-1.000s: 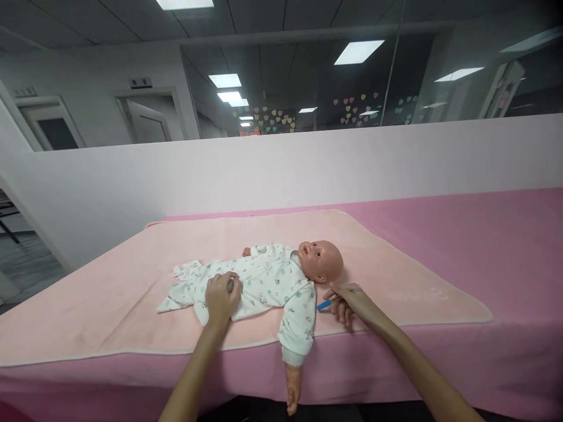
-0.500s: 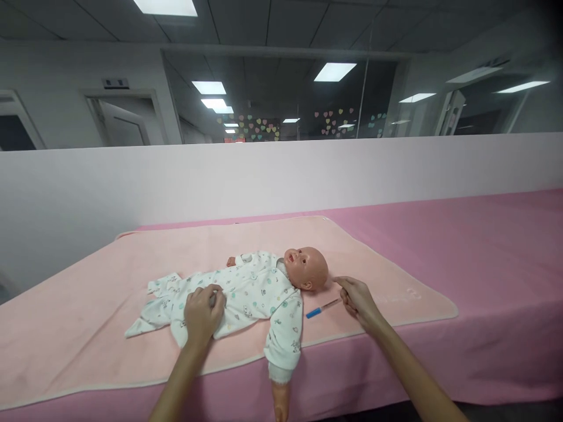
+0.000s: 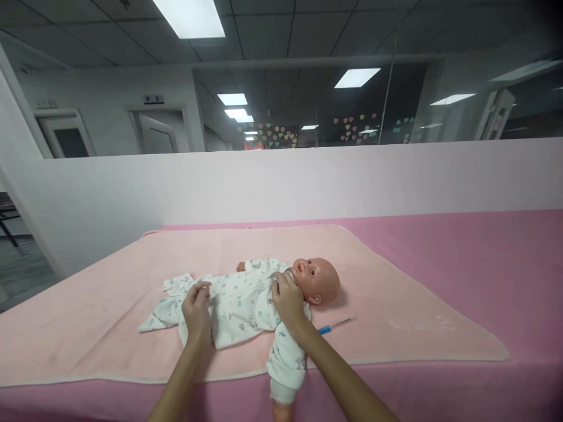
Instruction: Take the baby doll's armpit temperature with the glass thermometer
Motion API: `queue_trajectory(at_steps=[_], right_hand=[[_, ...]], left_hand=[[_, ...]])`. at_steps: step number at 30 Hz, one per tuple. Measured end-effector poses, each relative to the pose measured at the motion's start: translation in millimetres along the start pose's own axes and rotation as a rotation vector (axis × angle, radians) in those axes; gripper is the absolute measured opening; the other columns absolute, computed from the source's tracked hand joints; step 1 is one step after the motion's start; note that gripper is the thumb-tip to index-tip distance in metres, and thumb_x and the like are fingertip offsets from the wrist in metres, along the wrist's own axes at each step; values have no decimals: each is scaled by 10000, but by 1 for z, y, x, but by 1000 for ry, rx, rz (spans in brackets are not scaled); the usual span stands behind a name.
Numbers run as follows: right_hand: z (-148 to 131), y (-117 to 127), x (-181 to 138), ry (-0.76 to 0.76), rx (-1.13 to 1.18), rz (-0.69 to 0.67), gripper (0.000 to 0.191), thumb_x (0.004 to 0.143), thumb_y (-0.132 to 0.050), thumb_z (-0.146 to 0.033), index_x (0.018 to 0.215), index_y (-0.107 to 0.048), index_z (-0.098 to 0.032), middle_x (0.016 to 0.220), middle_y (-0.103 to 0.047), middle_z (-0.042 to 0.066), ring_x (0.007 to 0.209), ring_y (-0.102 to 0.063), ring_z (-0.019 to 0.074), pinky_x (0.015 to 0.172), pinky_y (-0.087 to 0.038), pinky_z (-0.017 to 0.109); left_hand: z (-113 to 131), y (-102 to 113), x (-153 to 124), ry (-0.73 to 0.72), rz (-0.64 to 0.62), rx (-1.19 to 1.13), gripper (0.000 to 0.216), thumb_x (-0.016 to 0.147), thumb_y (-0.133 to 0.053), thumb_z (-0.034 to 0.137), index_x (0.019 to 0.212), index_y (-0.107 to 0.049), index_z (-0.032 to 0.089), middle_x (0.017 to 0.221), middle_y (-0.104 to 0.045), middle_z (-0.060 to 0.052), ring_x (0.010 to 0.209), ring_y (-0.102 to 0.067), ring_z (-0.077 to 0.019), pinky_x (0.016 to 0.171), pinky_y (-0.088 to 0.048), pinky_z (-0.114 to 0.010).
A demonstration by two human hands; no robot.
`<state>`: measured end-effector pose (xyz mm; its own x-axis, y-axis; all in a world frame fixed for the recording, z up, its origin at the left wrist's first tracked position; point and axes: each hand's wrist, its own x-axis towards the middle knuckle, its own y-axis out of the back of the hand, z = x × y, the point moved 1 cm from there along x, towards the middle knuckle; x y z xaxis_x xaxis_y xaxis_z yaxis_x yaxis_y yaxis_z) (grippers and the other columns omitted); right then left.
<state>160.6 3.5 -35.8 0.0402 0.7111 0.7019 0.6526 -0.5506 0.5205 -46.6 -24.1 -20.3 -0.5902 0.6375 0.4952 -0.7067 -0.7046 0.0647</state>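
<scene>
Nearest me, the baby doll's (image 3: 281,293) near arm hangs over the counter's (image 3: 461,387) front edge, its hand cut off by the frame's bottom. My left hand (image 3: 196,310) pinches a fold of the white printed romper (image 3: 237,302) near the doll's hip, while my right hand (image 3: 288,299) grips the romper at the collar, fingers curled so I cannot see what lies under them. The doll lies face up on the peach blanket (image 3: 396,293), a blue-tipped syringe (image 3: 336,325) just beside its head, and behind stands a white partition (image 3: 308,181).
</scene>
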Motion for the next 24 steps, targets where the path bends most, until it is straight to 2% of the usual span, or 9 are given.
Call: queue_trajectory(at_steps=[2,3,4,6,9,11,16,21,24], right_hand=[[6,-3,-4,1,85,69,312,837,-328,-159,1003,-592,-150,909,-630,98,842,-593,195,707,-459,270],[8,-3,-6,0,121,95,320,835,-329,-165,1030,-582,-147,935,-631,102,863,-593,198,729,-462,279],[10,-3,-8,-3,150,115,326,832,-333,-170,1051,-573,-145,958,-630,104,883,-591,203,747,-465,289],[12,-3,-11,-19,198,147,331,824,-347,-177,1079,-555,-147,998,-628,108,924,-586,213,774,-469,313],[13,-2,-12,-47,270,169,328,811,-377,-179,1097,-535,-148,1049,-621,115,965,-580,219,795,-472,330],[14,-2,-13,-79,292,172,345,799,-374,-154,1110,-524,-150,1061,-619,117,965,-585,216,797,-475,333],[15,-2,-14,-116,285,179,408,782,-341,-104,1152,-502,-159,1105,-605,122,992,-581,216,800,-477,340],[15,-1,-13,-134,297,128,388,799,-339,-133,1149,-504,-164,1070,-618,117,942,-599,216,780,-483,339],[16,0,-14,-129,335,124,357,811,-349,-155,1121,-526,-165,1092,-608,118,974,-584,218,812,-471,347]], left_hand=[[19,-10,5,97,68,-124,207,703,-426,280,792,-572,164,645,-493,10,567,-452,-115,538,-390,-236],[31,-20,4,66,48,-136,202,707,-435,275,803,-575,166,693,-527,1,613,-479,-121,570,-405,-238],[42,-31,1,-5,-3,-125,193,717,-438,271,803,-578,170,748,-558,-8,664,-500,-129,606,-416,-243],[60,-60,-14,-175,-186,-77,187,752,-427,266,818,-579,179,804,-589,-18,727,-523,-143,659,-425,-259],[65,-98,-43,-447,-504,114,190,781,-401,208,840,-582,196,842,-604,-19,782,-533,-151,737,-411,-291],[57,-112,-54,-531,-532,282,199,799,-385,190,799,-583,201,810,-603,-20,785,-531,-162,732,-392,-309],[38,-112,-59,-638,-497,430,207,818,-389,198,836,-595,209,836,-593,-31,809,-513,-180,728,-368,-324],[40,-103,-64,-672,-461,379,204,814,-418,179,906,-591,237,966,-583,-22,900,-502,-180,785,-363,-323],[41,-102,-69,-677,-462,366,188,824,-419,178,897,-582,238,971,-583,-18,908,-499,-176,800,-356,-324]])
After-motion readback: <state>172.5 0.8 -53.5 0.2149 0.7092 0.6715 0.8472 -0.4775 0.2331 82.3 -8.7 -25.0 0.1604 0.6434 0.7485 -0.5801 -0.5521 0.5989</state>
